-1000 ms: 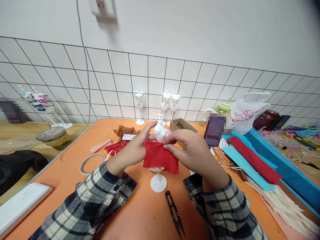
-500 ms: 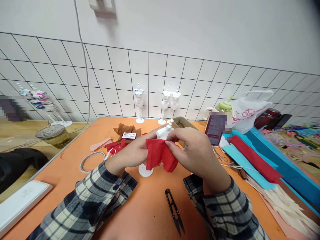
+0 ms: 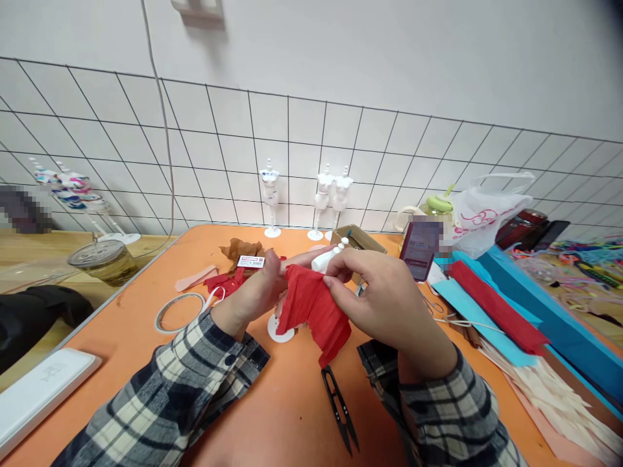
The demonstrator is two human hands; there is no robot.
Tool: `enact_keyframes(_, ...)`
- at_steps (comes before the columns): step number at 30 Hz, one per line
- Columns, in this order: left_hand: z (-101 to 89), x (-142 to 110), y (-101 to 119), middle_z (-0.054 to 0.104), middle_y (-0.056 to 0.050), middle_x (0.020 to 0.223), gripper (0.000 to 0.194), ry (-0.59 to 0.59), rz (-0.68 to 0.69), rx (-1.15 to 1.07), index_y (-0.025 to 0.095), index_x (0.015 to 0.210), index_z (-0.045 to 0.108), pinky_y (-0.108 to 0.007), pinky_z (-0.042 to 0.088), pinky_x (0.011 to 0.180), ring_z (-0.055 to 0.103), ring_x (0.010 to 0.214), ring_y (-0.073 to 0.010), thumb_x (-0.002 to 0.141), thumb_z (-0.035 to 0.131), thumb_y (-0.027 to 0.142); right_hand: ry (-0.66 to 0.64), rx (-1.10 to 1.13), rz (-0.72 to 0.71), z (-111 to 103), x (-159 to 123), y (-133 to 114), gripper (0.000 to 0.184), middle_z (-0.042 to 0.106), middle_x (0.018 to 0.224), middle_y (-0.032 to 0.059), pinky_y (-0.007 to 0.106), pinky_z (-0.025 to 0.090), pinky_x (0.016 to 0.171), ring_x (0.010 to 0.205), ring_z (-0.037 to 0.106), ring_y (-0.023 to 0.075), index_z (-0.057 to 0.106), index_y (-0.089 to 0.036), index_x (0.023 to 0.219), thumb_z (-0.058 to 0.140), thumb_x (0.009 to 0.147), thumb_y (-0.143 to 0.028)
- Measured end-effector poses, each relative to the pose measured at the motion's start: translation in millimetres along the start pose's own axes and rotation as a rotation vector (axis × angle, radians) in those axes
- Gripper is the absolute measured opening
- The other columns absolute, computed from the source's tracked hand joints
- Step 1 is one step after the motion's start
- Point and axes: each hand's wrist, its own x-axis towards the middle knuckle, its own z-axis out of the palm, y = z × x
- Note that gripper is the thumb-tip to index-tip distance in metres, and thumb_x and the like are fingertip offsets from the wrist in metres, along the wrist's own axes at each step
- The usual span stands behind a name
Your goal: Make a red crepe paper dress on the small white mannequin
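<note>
A small white dress-form mannequin leans to the right between my hands, its round base showing below. Red crepe paper hangs down its front, with a pointed lower end. My left hand is round the mannequin from the left; its fingers pass behind and are partly hidden. With thumb and forefinger, my right hand pinches the top edge of the red paper against the mannequin's right side. Below the paper, black thread snips lie on the orange table.
A tape roll, a small labelled box and paper scraps lie left. More mannequins stand by the wall. A cardboard box, a phone, a plastic bag and blue paper are right. A white power bank lies front left.
The mannequin has tilted further to the right. The red paper has swung and now hangs lower, its tip by the snips. My left thumb has lifted away from the paper.
</note>
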Motion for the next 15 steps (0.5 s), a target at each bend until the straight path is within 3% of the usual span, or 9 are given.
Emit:
enact_keyframes(3, 0.8, 0.5, 3.8, 0.076, -0.010, 0.100, 0.075, -0.014, -0.012, 0.177, 0.018, 0.136, 0.061, -0.033, 0.054, 0.085, 0.068, 0.104, -0.0304, 0.080, 0.064, 0.068, 0.007, 0.019, 0.004, -1.1, -0.4, -0.4, 0.009, 0.066, 0.073, -0.0031, 0.026, 0.039, 0.064, 0.069, 0.059, 0.0122, 0.060, -0.019, 0.078, 0.061, 0.082, -0.012)
enact_keyframes(6, 1.1, 2.5, 5.7, 0.072, -0.011, 0.120, 0.056, -0.008, -0.004, 0.319, 0.023, 0.138, 0.059, -0.036, 0.048, 0.100, 0.061, 0.120, -0.0289, 0.092, 0.058, 0.054, 0.030, 0.049, -0.011, -2.5, -1.2, 0.0, 0.009, 0.066, 0.073, -0.0032, 0.026, 0.041, 0.065, 0.069, 0.059, 0.0116, 0.061, -0.019, 0.078, 0.061, 0.084, -0.013)
enact_keyframes(8, 0.5, 3.9, 5.1, 0.069, -0.012, 0.126, 0.054, -0.021, 0.035, 0.373, 0.023, 0.138, 0.059, -0.039, 0.043, 0.107, 0.055, 0.127, -0.0292, 0.094, 0.056, 0.053, 0.031, 0.078, -0.016, -3.0, -1.4, 1.3, 0.009, 0.067, 0.074, -0.0034, 0.025, 0.042, 0.066, 0.069, 0.060, 0.0111, 0.061, -0.020, 0.079, 0.062, 0.084, -0.012)
enact_keyframes(10, -0.6, 5.0, 3.0, 0.071, -0.012, 0.119, 0.055, -0.015, 0.049, 0.385, 0.022, 0.136, 0.061, -0.039, 0.045, 0.104, 0.060, 0.120, -0.0287, 0.092, 0.056, 0.056, 0.016, 0.128, -0.002, -3.1, -0.8, 4.1, 0.008, 0.068, 0.077, -0.0027, 0.025, 0.044, 0.067, 0.071, 0.061, 0.0113, 0.062, -0.020, 0.081, 0.062, 0.086, -0.013)
enact_keyframes(13, -4.2, 6.0, -2.0, 0.075, -0.008, 0.094, 0.060, 0.025, 0.014, 0.333, 0.018, 0.131, 0.064, -0.034, 0.054, 0.086, 0.069, 0.091, -0.0238, 0.090, 0.056, 0.061, -0.046, 0.280, 0.080, -4.1, 0.7, 10.6, 0.003, 0.068, 0.082, -0.0012, 0.024, 0.048, 0.068, 0.074, 0.064, 0.0124, 0.062, -0.021, 0.089, 0.064, 0.087, -0.020)
enact_keyframes(15, -8.0, 6.3, -5.7, 0.073, -0.007, 0.086, 0.062, 0.054, -0.009, 0.307, 0.015, 0.130, 0.064, -0.030, 0.054, 0.074, 0.067, 0.077, -0.0202, 0.090, 0.055, 0.062, -0.146, 0.394, 0.164, -6.1, 1.5, 14.8, 0.014, 0.068, 0.081, -0.0017, 0.024, 0.049, 0.064, 0.071, 0.064, 0.0124, 0.060, -0.022, 0.098, 0.067, 0.086, -0.026)
